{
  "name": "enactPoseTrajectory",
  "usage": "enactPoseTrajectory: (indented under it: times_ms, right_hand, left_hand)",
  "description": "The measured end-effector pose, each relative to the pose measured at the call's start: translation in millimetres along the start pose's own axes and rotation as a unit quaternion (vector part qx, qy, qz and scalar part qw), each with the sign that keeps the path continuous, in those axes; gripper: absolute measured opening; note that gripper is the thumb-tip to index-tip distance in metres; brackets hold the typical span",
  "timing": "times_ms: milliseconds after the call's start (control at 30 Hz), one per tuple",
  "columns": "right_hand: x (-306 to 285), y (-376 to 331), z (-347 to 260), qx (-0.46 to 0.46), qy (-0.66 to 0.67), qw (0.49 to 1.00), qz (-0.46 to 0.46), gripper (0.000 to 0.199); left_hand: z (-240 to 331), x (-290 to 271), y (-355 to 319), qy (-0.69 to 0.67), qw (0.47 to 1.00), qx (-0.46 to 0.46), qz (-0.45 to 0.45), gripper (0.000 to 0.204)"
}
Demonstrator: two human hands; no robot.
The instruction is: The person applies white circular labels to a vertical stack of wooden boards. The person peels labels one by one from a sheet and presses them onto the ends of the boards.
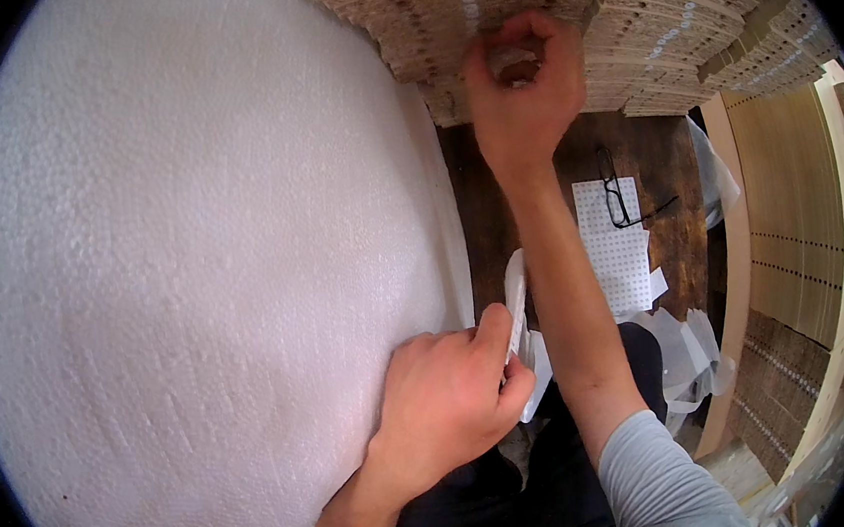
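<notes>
White, slim piece pinched in left grip; right grip curled, contents unclear.

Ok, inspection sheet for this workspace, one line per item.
Surface: dark wooden top, marked; pale foam-like sheet fills the left side.
Job's things: stacked boards with rows of holes, some rows white; thin white item, kind unclear.
Clutter: dotted white sheet with black glasses lying partly on it; crumpled clear plastic nearer the person.
Hands: left hand holds the white item; right hand at the board edges, fingers curled, grip unclear.
Cables: nothing seen.
Surroundings: more drilled panels at right, between light wooden uprights.
</notes>
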State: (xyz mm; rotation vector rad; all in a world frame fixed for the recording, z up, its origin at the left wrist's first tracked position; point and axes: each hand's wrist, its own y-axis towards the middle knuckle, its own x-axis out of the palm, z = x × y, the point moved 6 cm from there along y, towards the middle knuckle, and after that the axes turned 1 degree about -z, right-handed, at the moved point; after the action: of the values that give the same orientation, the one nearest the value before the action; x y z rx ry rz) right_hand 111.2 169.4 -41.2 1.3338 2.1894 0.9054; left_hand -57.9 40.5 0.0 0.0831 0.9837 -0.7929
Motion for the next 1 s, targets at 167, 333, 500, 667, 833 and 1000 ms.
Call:
enactPoseTrajectory:
  times_ms: [167, 333, 500, 667, 833, 1000]
  right_hand:
    - [-6.6, 0.1, 9.3, 0.021, -0.009, 1.0, -0.015, 0.031]
    - [-16.6, 3.2, 24.8, 0.038, -0.049, 0.997, -0.055, 0.029]
    - [-38.5, 10.6, 0.4, 0.127, 0.129, 0.974, -0.134, 0.026]
    - [-72.9, 1.8, -71.3, 0.046, 0.157, 0.874, -0.458, 0.028]
    - [-93.5, 19.2, -104.2, -0.091, -0.055, 0.89, -0.443, 0.034]
    - [-94.7, 4.8, -114.5, -0.138, 0.028, 0.901, -0.41, 0.035]
  left_hand:
    - [-0.6, -2.3, -0.5, 0.028, 1.0, 0.009, 0.007, 0.016]
    - [-6.6, -5.7, 1.0, -0.012, 0.999, -0.042, 0.013, 0.013]
    - [-9.1, -22.7, 6.1, -0.151, 0.979, -0.083, 0.11, 0.012]
    - [-19.3, -32.6, 1.5, -0.286, 0.936, -0.072, 0.191, 0.012]
    - [-20.8, -32.5, 6.1, -0.317, 0.911, -0.027, 0.263, 0.013]
    - [-8.2, -32.1, 11.2, -0.253, 0.932, -0.004, 0.258, 0.012]
